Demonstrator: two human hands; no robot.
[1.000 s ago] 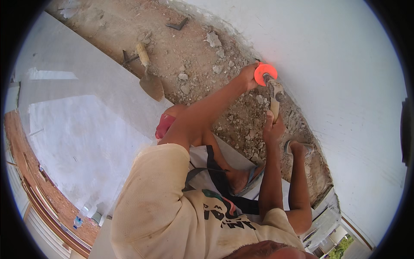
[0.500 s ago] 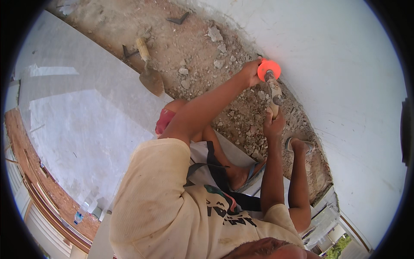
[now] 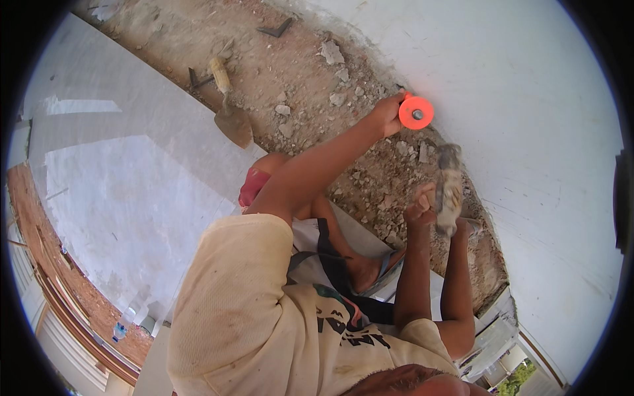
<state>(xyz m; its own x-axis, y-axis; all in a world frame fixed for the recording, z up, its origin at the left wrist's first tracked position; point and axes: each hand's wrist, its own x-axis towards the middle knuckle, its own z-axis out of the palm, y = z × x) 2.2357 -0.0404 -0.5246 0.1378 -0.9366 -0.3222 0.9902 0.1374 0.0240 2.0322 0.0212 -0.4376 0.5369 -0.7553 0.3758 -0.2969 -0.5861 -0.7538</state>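
Note:
My left hand (image 3: 389, 115) is wrapped round a chisel (image 3: 417, 115) with a round orange hand guard. The chisel's grey metal striking end shows in the middle of the guard; its tip is hidden. It stands at the foot of the white wall (image 3: 541, 125), over broken rubble. My right hand (image 3: 420, 206) grips the short handle of a hammer. The worn, dust-crusted hammer head (image 3: 449, 190) is held apart from the chisel, nearer my body. Its handle is mostly hidden in my fist.
A trowel (image 3: 228, 102) with a wooden handle lies by the edge of a large pale slab (image 3: 132, 178) on the left. Dark angled pieces (image 3: 274, 28) and loose chunks (image 3: 331, 53) lie on the dirt. My sandalled foot (image 3: 470, 226) is close to the wall. A plastic bottle (image 3: 119, 330) stands at lower left.
The hammer head has left the chisel's end and swung back toward my body, with my right hand drawn slightly nearer me. My left hand and the chisel have barely shifted.

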